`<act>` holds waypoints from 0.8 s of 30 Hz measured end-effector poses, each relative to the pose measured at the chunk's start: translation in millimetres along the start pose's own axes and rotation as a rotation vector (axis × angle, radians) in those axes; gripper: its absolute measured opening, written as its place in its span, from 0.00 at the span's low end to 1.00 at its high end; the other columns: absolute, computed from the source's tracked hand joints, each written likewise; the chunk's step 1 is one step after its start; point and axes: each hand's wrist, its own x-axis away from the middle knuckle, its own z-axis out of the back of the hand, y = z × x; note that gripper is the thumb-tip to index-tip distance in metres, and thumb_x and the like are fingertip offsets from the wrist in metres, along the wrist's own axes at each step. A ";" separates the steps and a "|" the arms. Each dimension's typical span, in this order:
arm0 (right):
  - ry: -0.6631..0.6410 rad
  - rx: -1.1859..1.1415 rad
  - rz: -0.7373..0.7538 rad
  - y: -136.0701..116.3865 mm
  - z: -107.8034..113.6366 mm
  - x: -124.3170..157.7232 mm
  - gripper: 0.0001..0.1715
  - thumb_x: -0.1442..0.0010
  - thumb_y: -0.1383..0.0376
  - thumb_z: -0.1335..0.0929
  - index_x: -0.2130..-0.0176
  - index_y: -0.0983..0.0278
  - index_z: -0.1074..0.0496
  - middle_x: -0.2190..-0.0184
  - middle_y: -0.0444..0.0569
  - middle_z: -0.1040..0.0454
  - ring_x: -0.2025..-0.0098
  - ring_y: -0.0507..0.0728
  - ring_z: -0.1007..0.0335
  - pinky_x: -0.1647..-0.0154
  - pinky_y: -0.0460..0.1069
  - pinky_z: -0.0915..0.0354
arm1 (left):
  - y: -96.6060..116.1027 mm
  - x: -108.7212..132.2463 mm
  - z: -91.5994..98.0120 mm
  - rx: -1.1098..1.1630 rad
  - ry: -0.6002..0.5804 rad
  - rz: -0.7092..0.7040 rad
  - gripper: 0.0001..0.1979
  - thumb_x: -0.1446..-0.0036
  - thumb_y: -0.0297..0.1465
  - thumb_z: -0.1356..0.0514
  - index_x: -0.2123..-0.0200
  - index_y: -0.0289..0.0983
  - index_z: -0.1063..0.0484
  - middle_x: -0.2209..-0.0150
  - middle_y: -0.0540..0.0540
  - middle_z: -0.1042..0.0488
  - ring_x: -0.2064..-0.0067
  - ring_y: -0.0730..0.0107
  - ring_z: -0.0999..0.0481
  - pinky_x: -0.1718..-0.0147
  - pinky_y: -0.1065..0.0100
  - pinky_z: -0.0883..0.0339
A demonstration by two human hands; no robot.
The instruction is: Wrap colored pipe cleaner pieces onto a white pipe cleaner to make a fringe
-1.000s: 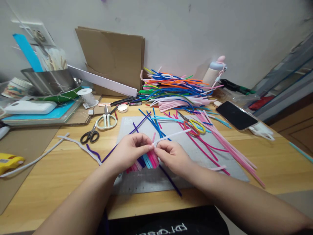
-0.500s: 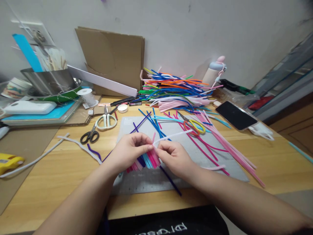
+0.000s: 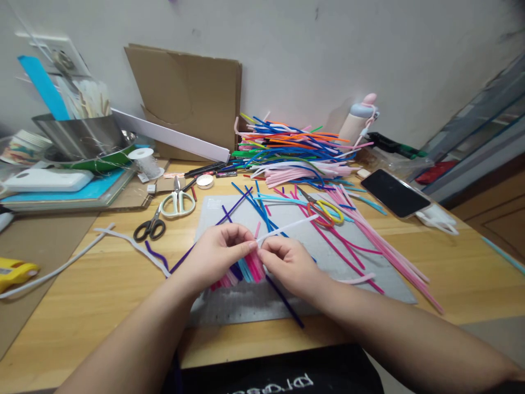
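My left hand point(image 3: 225, 247) pinches the top of a row of short pipe cleaners point(image 3: 246, 269) in pink, purple, light blue and magenta, which hang side by side below the fingers. Right up against it, my right hand point(image 3: 290, 261) is closed at the row's right end, by the base of a white pipe cleaner point(image 3: 289, 225). That white strip slants up to the right, its far end free. Fingers hide where the strip meets the row. Both hands are over a grey cutting mat point(image 3: 229, 313), and a dark purple pipe cleaner point(image 3: 285, 302) lies just below them.
Loose pink pipe cleaners point(image 3: 389, 254) and red-yellow scissors point(image 3: 328, 213) lie on the mat's right. White-handled scissors point(image 3: 178, 204) and black scissors point(image 3: 150, 229) sit left. Behind is a multicoloured pipe-cleaner pile point(image 3: 295, 150); a phone point(image 3: 396, 192) lies right, a yellow tool point(image 3: 16, 273) far left.
Hardly anything differs. My right hand and the white pipe cleaner have shifted slightly left, and the view itself has moved a touch. Both hands keep their grip.
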 end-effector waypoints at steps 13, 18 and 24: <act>0.005 -0.451 -0.152 -4.5 -2.2 -2.1 0.08 0.49 0.62 0.32 0.73 0.65 0.35 0.78 0.41 0.34 0.77 0.48 0.40 0.74 0.44 0.42 | -1.4 0.0 4.0 0.131 -0.076 0.074 0.08 0.53 0.32 0.39 0.71 0.33 0.31 0.75 0.50 0.30 0.74 0.76 0.32 0.74 0.74 0.38; 0.058 -0.423 -0.214 1.1 -3.2 -2.3 0.10 0.51 0.62 0.32 0.75 0.65 0.35 0.80 0.40 0.37 0.79 0.47 0.43 0.78 0.44 0.44 | -2.4 -0.8 3.5 0.077 -0.051 0.033 0.10 0.55 0.32 0.37 0.70 0.34 0.30 0.73 0.49 0.28 0.71 0.74 0.29 0.70 0.72 0.36; 0.056 -0.500 -0.267 6.3 -2.5 -3.3 0.12 0.53 0.61 0.30 0.76 0.66 0.35 0.79 0.41 0.36 0.79 0.47 0.42 0.77 0.44 0.43 | -2.6 -1.1 2.8 0.013 -0.015 0.070 0.12 0.57 0.32 0.37 0.67 0.33 0.27 0.69 0.45 0.24 0.68 0.69 0.27 0.67 0.69 0.34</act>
